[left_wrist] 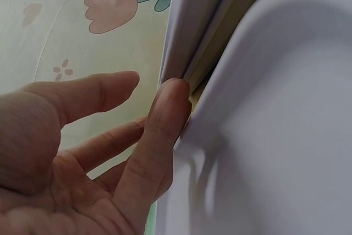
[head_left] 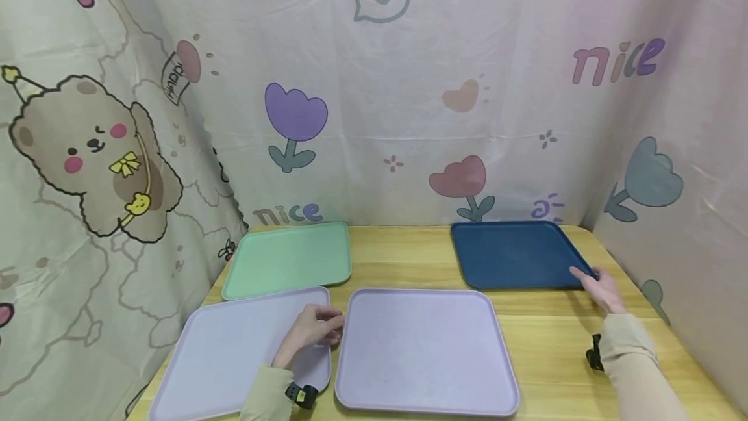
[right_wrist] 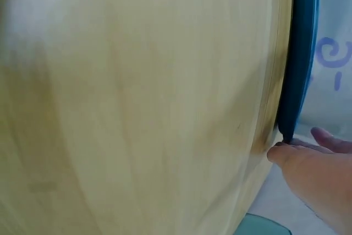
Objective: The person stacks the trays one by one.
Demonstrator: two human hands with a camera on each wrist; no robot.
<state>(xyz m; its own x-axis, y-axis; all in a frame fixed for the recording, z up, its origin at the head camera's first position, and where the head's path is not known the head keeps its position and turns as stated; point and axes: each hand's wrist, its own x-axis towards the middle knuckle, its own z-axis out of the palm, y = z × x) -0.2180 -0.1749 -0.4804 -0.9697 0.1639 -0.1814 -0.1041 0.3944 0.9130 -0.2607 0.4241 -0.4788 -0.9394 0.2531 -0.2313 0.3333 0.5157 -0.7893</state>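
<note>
In the head view my left hand [head_left: 313, 329] hovers over the right side of a pale lavender tray [head_left: 234, 349]. Its fingertips reach the gap beside a second lavender tray [head_left: 423, 349]. The left wrist view shows the fingers [left_wrist: 144, 158] loosely bent and the thumb apart, with one fingertip at the tray rims. Whether it presses a rim I cannot tell. My right hand [head_left: 604, 290] touches the near right corner of a dark blue tray [head_left: 514, 255]. In the right wrist view its fingers [right_wrist: 297, 155] lie extended at that corner.
A mint green tray [head_left: 289, 260] lies at the back left, behind the left lavender tray. All trays rest on a wooden table [head_left: 403, 255]. A printed curtain [head_left: 374, 115] hangs along the back and both sides.
</note>
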